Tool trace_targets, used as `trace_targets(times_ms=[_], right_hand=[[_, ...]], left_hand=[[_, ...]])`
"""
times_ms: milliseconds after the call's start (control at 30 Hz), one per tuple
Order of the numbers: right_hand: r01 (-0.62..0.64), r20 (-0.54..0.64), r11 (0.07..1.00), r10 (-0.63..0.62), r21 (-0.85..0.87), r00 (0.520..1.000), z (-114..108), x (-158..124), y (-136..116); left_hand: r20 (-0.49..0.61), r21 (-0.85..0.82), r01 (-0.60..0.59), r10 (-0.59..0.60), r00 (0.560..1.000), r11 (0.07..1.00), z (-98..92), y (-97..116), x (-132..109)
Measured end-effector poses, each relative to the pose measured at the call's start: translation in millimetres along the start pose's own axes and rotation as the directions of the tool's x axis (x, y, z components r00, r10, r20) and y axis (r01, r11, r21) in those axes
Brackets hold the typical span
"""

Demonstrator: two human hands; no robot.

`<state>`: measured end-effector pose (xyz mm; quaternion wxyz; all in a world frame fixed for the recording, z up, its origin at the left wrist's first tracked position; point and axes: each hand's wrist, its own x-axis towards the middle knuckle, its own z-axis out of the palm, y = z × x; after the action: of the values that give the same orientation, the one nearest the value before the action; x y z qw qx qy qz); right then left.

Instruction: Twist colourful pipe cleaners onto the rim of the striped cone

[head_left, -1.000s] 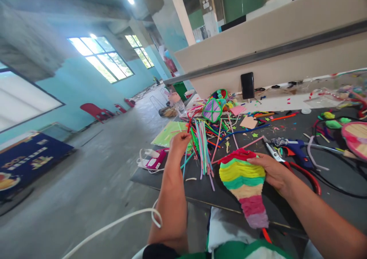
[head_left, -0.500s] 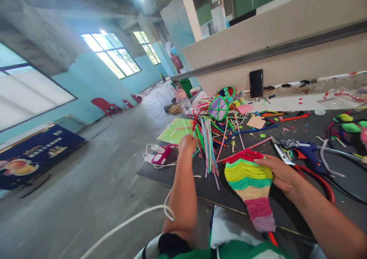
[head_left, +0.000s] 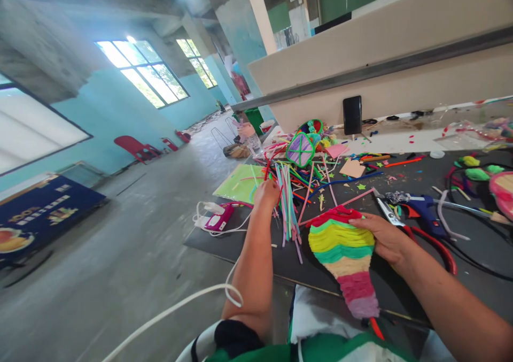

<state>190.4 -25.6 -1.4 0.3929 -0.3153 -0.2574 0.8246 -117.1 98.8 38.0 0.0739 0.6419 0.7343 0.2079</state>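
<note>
My right hand rests on the right side of a rainbow-striped pipe-cleaner paddle, fingers curled over its edge, holding it on the dark table. The paddle's narrow pink end hangs over the near table edge. My left hand reaches into a loose heap of colourful pipe cleaners; its fingers are closed among them, and what they pinch is hidden.
A blue glue gun and red-handled scissors lie right of the paddle. A pink phone with a white cable and a green sheet sit at the left. A round woven piece and a black phone stand behind.
My left hand has shifted slightly further into the pipe cleaners. The right hand stays on the paddle. The view has swung a little.
</note>
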Motion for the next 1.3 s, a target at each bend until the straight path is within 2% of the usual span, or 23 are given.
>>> trace_targets(times_ms=[133,267,433,567,900,1100,1300], right_hand=[[0.005,0.014,1.0,-0.005,-0.013,1.0,-2,0,0],[0.036,0.042,0.999,-0.036,0.016,0.998,-2,-1,0],[0.032,0.029,0.999,-0.033,0.011,0.999,-1,-2,0],[0.021,-0.006,0.999,-0.022,-0.024,1.0,-2,-1,-1],[0.013,-0.026,0.999,-0.014,-0.04,1.0,-3,1,-1],[0.035,-0.043,0.998,-0.037,-0.06,0.998,-3,1,-1],[0.042,-0.061,0.995,-0.047,-0.089,0.997,-3,2,2]], left_hand=[[0.023,0.056,-0.106,0.105,0.994,0.993,15.7,35,12],[0.058,0.106,-0.119,0.113,0.992,0.987,34.5,54,15],[0.03,0.186,-0.044,0.039,0.999,0.982,40.1,42,7],[0.066,0.206,-0.043,0.03,0.997,0.978,38.5,26,4],[0.145,0.165,-0.248,0.226,0.963,0.955,42.3,14,2],[0.154,0.139,-0.299,0.277,0.948,0.944,41.0,12,3],[0.219,0.103,-0.397,0.368,0.904,0.912,36.6,15,-2]])
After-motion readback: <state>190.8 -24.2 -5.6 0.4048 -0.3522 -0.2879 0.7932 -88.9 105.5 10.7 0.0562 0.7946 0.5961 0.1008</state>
